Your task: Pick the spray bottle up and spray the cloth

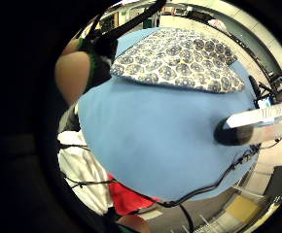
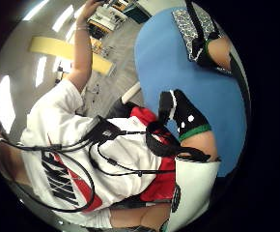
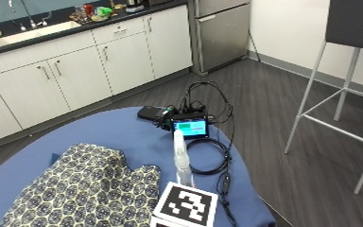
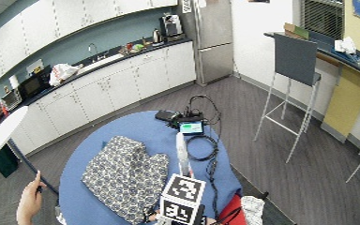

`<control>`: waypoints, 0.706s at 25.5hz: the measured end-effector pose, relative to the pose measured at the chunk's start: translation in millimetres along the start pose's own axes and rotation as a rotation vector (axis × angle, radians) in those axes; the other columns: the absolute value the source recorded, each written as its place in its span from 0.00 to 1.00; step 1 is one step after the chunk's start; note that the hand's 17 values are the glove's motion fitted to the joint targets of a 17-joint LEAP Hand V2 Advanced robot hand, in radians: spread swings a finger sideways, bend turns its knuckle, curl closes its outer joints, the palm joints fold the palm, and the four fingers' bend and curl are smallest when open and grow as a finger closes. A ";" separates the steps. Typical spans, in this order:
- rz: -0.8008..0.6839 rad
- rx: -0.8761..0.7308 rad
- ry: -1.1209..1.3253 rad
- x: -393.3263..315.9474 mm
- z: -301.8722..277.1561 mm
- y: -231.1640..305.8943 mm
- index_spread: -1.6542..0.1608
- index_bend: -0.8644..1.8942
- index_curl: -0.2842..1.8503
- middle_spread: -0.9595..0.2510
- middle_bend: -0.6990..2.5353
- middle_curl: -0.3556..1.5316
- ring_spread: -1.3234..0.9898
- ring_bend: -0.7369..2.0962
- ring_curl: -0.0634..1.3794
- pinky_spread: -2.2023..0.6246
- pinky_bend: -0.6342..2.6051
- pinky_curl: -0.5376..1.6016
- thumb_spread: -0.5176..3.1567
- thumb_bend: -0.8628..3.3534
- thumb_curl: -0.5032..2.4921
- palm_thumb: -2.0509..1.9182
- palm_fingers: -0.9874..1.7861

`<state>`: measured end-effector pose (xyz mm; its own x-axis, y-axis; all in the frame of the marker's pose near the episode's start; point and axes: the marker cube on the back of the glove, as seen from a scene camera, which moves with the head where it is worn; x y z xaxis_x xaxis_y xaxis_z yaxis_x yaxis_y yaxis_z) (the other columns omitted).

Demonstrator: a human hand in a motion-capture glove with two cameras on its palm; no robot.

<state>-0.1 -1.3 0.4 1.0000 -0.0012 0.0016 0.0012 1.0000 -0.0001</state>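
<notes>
At centre frame in the outside view, a slim clear spray bottle (image 3: 181, 161) stands upright on the round blue surface (image 3: 112, 130), just right of a patterned cloth (image 3: 87, 189) at lower left. The little-finger palm view shows the bottle (image 1: 257, 124) against the blue. The thumb-side view shows the gloved right hand (image 2: 186, 118); whether its fingers are open or closed cannot be told.

A round blue-covered table (image 3: 115, 130) carries, at its far edge, a small black device with a lit teal screen (image 3: 190, 126) and a flat black box (image 3: 150, 112) beside it. A coiled black cable (image 3: 208, 156) lies near the right edge.
</notes>
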 end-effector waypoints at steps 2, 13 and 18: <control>-0.001 0.000 0.003 -0.4 -1.0 -1.0 0.82 0.44 0.19 0.77 0.30 0.24 0.57 0.35 0.10 0.80 0.33 0.29 0.26 0.29 0.21 0.66 0.69; -0.033 -0.003 0.020 -2.7 -10.0 -11.4 0.77 0.41 0.26 0.76 0.29 0.30 0.57 0.34 0.18 0.81 0.34 0.35 0.38 0.29 0.25 0.68 0.66; -0.033 0.053 -0.016 7.4 -29.7 -6.6 0.75 0.37 0.26 0.75 0.29 0.32 0.57 0.33 0.20 0.82 0.34 0.35 0.40 0.28 0.26 0.68 0.65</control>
<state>7.4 -7.9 -29.3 0.9993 -0.0348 0.0169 0.0338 0.9980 0.0532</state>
